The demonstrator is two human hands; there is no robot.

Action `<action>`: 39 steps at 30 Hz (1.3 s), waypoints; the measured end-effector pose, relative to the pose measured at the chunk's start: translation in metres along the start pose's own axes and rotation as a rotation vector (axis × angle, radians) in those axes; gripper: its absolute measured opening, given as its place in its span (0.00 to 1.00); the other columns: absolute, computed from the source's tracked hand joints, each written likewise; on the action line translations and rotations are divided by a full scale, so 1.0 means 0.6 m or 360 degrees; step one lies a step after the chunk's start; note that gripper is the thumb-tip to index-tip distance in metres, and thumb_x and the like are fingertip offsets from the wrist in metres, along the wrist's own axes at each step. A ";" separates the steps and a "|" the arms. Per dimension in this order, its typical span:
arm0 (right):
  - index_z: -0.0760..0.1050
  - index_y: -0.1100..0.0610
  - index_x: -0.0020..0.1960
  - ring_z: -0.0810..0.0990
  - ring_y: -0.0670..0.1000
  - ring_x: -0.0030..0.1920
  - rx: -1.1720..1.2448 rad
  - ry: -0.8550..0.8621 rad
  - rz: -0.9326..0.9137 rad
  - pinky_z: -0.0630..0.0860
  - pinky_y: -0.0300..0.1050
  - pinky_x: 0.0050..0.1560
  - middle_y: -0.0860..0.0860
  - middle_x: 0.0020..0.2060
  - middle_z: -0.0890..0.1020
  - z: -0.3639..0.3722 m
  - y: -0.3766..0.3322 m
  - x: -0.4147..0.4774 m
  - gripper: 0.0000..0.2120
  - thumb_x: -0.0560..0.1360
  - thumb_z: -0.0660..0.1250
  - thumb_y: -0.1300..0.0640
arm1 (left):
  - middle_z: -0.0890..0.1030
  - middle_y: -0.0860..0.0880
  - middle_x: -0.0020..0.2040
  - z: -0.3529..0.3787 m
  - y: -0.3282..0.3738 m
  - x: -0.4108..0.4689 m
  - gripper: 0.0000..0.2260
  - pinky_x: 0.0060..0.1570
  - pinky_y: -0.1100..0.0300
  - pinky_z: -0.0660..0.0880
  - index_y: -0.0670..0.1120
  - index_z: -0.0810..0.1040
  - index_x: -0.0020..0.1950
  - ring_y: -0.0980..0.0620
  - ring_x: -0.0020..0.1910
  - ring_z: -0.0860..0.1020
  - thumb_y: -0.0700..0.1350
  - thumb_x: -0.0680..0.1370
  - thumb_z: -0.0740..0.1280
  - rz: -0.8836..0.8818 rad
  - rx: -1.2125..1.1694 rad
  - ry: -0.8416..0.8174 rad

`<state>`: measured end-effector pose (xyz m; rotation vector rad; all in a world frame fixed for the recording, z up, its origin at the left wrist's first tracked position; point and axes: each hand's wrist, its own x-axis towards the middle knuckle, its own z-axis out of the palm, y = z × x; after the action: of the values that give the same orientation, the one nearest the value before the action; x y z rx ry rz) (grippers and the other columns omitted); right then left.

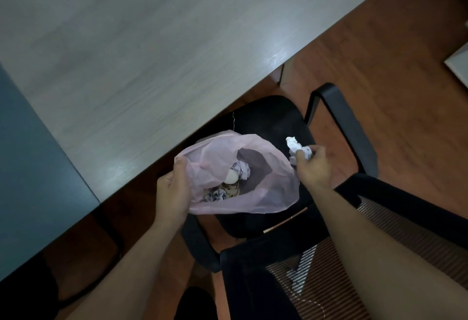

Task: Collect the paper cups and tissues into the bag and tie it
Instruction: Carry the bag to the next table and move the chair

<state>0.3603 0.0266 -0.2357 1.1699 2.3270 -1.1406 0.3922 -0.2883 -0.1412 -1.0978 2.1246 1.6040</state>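
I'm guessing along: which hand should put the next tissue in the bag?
The right hand: it grips a crumpled tissue beside the pink bag, whose mouth the left hand holds open.

The desk runs off the frame at 12 and 9 o'clock. A pale slab at 3 o'clock is cut off. Folds of the bag hide most cups inside; count unclear.
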 end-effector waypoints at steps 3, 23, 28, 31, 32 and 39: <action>0.71 0.51 0.63 0.85 0.59 0.56 0.0335 0.0145 0.0177 0.81 0.56 0.60 0.51 0.53 0.84 -0.044 -0.018 -0.043 0.16 0.79 0.60 0.45 | 0.79 0.50 0.31 -0.004 0.011 -0.023 0.27 0.36 0.58 0.73 0.45 0.75 0.33 0.52 0.32 0.78 0.60 0.86 0.61 -0.0062 -0.0009 -0.0027; 0.75 0.52 0.71 0.83 0.48 0.56 0.0059 -0.0323 -0.0342 0.77 0.39 0.53 0.53 0.66 0.79 -0.030 -0.052 -0.277 0.18 0.84 0.71 0.48 | 0.83 0.40 0.44 -0.092 0.096 -0.096 0.15 0.44 0.49 0.76 0.49 0.83 0.52 0.49 0.42 0.79 0.52 0.88 0.59 0.0536 0.0220 -0.0518; 0.71 0.54 0.76 0.73 0.64 0.73 -0.0102 -0.0169 -0.0208 0.74 0.60 0.73 0.61 0.74 0.70 -0.058 -0.080 -0.289 0.26 0.82 0.73 0.48 | 0.86 0.43 0.47 -0.130 0.146 -0.132 0.14 0.48 0.45 0.79 0.53 0.85 0.55 0.48 0.46 0.83 0.54 0.88 0.61 0.0535 0.0138 -0.0554; 0.63 0.56 0.82 0.72 0.68 0.75 -0.0135 -0.0209 0.0013 0.74 0.60 0.72 0.66 0.77 0.67 -0.071 -0.104 -0.299 0.36 0.81 0.72 0.41 | 0.88 0.46 0.50 -0.160 0.174 -0.151 0.15 0.52 0.49 0.80 0.51 0.87 0.54 0.48 0.50 0.85 0.53 0.88 0.61 0.0436 0.0022 -0.0527; 0.61 0.57 0.83 0.72 0.69 0.74 -0.0071 -0.0207 0.0116 0.73 0.59 0.71 0.66 0.78 0.67 -0.075 -0.113 -0.304 0.40 0.81 0.71 0.39 | 0.89 0.46 0.51 -0.170 0.183 -0.156 0.15 0.52 0.50 0.80 0.51 0.87 0.54 0.50 0.50 0.85 0.52 0.88 0.61 0.0425 -0.0017 -0.0523; 0.80 0.61 0.63 0.87 0.61 0.45 0.0593 -0.0022 0.0336 0.85 0.59 0.54 0.57 0.43 0.88 -0.082 -0.140 -0.316 0.25 0.74 0.73 0.45 | 0.90 0.48 0.51 -0.235 0.233 -0.180 0.15 0.48 0.60 0.80 0.48 0.87 0.55 0.55 0.48 0.86 0.47 0.88 0.61 0.0471 -0.0190 -0.0484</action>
<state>0.4175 -0.0685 -0.0536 1.4840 1.9724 -1.5350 0.4003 -0.3575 0.0741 -0.5386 2.0776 1.9083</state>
